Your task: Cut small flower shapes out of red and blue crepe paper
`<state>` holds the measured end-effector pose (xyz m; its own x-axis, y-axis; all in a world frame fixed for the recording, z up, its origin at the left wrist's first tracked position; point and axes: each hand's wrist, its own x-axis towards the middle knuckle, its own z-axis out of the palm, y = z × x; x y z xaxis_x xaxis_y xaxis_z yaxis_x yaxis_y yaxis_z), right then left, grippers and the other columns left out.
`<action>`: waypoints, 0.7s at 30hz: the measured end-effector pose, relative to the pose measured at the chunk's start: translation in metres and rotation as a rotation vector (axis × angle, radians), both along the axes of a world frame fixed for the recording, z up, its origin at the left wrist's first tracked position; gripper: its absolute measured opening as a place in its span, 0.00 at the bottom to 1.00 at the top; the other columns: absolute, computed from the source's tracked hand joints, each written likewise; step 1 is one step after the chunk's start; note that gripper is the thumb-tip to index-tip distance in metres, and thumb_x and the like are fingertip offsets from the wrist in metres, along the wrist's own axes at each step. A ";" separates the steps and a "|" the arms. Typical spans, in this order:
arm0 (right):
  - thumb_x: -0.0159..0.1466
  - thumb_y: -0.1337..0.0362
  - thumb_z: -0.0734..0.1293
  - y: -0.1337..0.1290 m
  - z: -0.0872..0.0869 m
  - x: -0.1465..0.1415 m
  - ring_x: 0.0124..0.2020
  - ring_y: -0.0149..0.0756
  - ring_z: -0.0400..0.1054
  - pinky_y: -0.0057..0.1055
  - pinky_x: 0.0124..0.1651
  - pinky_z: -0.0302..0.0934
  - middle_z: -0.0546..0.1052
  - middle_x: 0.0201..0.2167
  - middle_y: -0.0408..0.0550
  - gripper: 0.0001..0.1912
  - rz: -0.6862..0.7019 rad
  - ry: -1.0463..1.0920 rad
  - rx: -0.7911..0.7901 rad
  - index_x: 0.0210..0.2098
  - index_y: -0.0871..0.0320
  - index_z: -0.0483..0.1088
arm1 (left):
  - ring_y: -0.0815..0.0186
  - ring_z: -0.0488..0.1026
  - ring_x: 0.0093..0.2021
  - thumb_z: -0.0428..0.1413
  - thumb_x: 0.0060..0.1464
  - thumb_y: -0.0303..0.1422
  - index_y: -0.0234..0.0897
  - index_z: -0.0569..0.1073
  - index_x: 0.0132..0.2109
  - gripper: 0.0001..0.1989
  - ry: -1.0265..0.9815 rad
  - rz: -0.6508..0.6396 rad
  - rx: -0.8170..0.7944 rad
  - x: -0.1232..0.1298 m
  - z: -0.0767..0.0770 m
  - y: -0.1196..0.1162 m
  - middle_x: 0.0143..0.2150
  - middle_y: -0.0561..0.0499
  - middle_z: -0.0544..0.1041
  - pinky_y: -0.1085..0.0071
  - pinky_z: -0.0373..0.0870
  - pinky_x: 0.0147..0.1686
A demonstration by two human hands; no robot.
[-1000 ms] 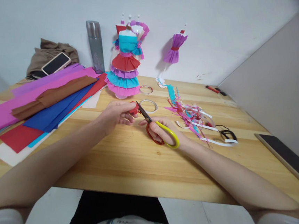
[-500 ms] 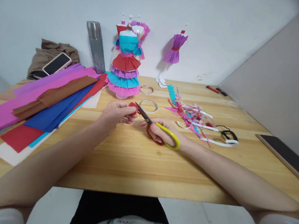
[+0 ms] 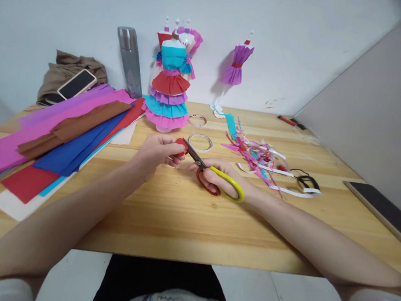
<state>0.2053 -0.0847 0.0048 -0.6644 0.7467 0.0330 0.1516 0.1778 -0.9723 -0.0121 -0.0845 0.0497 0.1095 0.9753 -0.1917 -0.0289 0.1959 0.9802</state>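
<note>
Scissors (image 3: 198, 162) meet a small red piece (image 3: 180, 146) above the counter (image 3: 150, 220), roughly midway between its left and right edges and out from the near edge. The left hand (image 3: 157, 155) pinches the red piece with thumb and fingers, so only a little of it shows beside the blade tips. The right hand (image 3: 223, 168) has its fingers clenched around the handles, one red loop and one yellow, with the blades pointing up and toward the left hand. Whether the blades are parted, or have the red piece between them, is too small to tell.

Cutting this small seems to call for short snips near the tips, with the left fingertips kept back from the blade line. Turning the red piece into the blades would probably give a smoother edge than swinging the scissors round. The pinch should be firm enough to stop thin material folding, yet light enough not to crease it. A white ring (image 3: 202, 151) lies just beyond the tips, toward the back edge, and the tangled scraps (image 3: 253, 157) lie toward the right edge; working above the bare wood avoids both.
</note>
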 end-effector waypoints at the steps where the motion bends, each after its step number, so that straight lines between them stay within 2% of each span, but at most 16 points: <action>1: 0.66 0.38 0.66 0.000 0.000 0.000 0.16 0.26 0.54 0.27 0.20 0.50 0.63 0.16 0.34 0.32 -0.005 -0.003 0.003 0.49 0.62 0.74 | 0.72 0.71 0.23 0.62 0.50 0.26 0.32 0.75 0.23 0.09 0.006 0.002 -0.001 0.000 0.001 0.000 0.23 0.49 0.77 0.74 0.70 0.29; 9: 0.65 0.35 0.65 0.001 0.000 -0.001 0.15 0.25 0.53 0.26 0.19 0.48 0.63 0.15 0.34 0.34 -0.008 -0.006 0.016 0.45 0.62 0.75 | 0.72 0.71 0.22 0.61 0.51 0.25 0.33 0.74 0.22 0.10 0.029 -0.004 -0.012 -0.001 0.003 0.001 0.22 0.49 0.77 0.74 0.69 0.27; 21: 0.66 0.35 0.65 0.003 -0.002 0.000 0.14 0.24 0.51 0.25 0.18 0.46 0.62 0.14 0.33 0.34 0.006 0.010 0.016 0.45 0.62 0.75 | 0.72 0.71 0.23 0.61 0.51 0.26 0.33 0.75 0.23 0.10 0.056 -0.033 -0.003 -0.003 0.002 0.003 0.23 0.49 0.77 0.75 0.70 0.27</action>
<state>0.2056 -0.0816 0.0024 -0.6684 0.7420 0.0517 0.1409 0.1945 -0.9707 -0.0149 -0.0812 0.0514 0.1306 0.9707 -0.2015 0.0328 0.1989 0.9795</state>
